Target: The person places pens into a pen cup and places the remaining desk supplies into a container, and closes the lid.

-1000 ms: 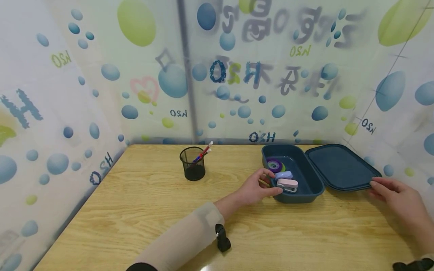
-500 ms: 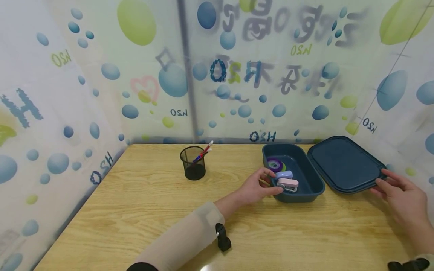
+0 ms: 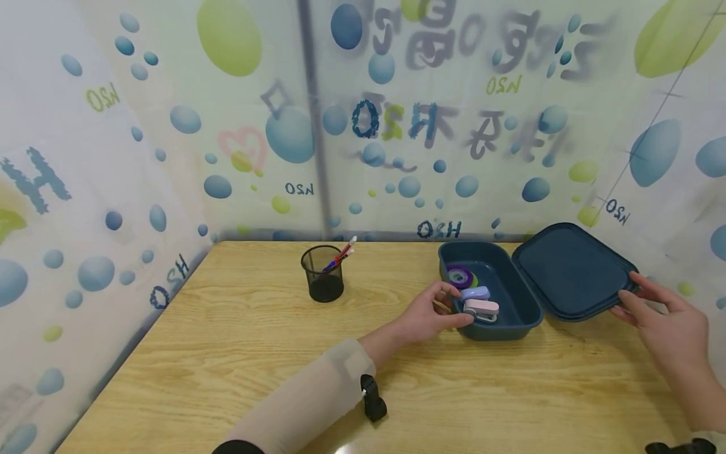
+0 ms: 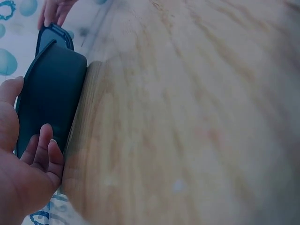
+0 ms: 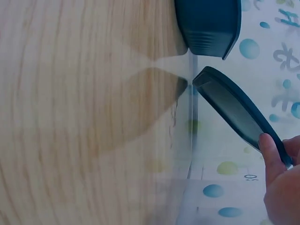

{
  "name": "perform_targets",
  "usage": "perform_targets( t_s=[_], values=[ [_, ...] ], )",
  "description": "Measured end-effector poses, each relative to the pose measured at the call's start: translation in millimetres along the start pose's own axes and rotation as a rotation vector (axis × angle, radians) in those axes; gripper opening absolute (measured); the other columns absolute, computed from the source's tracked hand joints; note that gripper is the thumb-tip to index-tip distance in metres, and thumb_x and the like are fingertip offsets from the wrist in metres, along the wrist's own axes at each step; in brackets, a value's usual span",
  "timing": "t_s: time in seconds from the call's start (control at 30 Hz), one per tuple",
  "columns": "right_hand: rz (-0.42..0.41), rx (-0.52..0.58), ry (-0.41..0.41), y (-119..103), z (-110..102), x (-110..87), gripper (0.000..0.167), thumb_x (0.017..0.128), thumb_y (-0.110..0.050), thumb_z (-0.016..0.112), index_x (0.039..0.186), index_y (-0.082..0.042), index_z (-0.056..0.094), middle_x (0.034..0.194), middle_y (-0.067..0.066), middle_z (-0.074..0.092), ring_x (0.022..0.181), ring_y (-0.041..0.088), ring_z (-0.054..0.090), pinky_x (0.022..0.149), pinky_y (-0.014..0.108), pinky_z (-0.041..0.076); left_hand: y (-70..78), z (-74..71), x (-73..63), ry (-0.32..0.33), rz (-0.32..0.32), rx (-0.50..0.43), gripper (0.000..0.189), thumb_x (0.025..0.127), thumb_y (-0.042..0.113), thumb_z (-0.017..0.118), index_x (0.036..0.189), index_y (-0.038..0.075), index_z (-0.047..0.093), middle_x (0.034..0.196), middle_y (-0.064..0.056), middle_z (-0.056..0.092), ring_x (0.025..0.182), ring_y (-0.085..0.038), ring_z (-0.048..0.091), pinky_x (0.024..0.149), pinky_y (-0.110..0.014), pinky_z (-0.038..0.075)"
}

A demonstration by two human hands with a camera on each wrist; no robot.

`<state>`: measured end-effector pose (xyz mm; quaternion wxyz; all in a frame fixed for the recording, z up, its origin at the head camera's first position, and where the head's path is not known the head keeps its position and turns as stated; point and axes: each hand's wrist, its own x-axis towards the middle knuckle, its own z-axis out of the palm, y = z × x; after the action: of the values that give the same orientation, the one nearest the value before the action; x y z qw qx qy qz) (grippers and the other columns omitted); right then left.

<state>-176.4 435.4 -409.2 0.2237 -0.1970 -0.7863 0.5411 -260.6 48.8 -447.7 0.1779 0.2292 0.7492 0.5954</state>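
Note:
My left hand [image 3: 428, 313] holds the near left corner of a dark blue plastic box [image 3: 513, 302], thumb at the front rim and fingers against its outer wall. Inside lie a pink stapler [image 3: 482, 308], a small lavender rounded object [image 3: 475, 293] and a purple tape roll [image 3: 459, 276] with a green edge behind it. To the right, my right hand [image 3: 672, 321] pinches the corner of the matching lid [image 3: 573, 271], thumb on top. The lid tilts beside the box, its left edge close along the box's right rim. In the right wrist view the raised lid [image 5: 234, 110] shows edge-on.
A black mesh pen cup [image 3: 323, 277] with a few pens stands left of the box on the wooden table [image 3: 227, 353]. Patterned curtains [image 3: 255, 126] rise behind the table and along both sides.
My right hand has raised the lid's far side and tilted it up, shifting it out to the right, then slightly back left. My left hand and the box have stayed put.

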Motion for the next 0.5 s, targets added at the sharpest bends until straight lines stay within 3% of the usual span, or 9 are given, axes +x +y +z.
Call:
perform_targets(
  t_s=[0.5],
  values=[
    [-0.061, 0.028, 0.053, -25, 10, -25.2, 0.058, 0.111, -0.012, 0.064, 0.166, -0.019, 0.049, 0.107, -0.022, 0.05, 0.074, -0.021, 0.066, 0.068, 0.006, 0.055, -4.6, 0.2, 3.4, 0.007, 0.007, 0.015, 0.037, 0.099, 0.03, 0.085, 0.128, 0.023, 0.062, 0.114, -0.004, 0.062, 0.095, -0.016, 0.063, 0.078, -0.027, 0.054]
  ],
)
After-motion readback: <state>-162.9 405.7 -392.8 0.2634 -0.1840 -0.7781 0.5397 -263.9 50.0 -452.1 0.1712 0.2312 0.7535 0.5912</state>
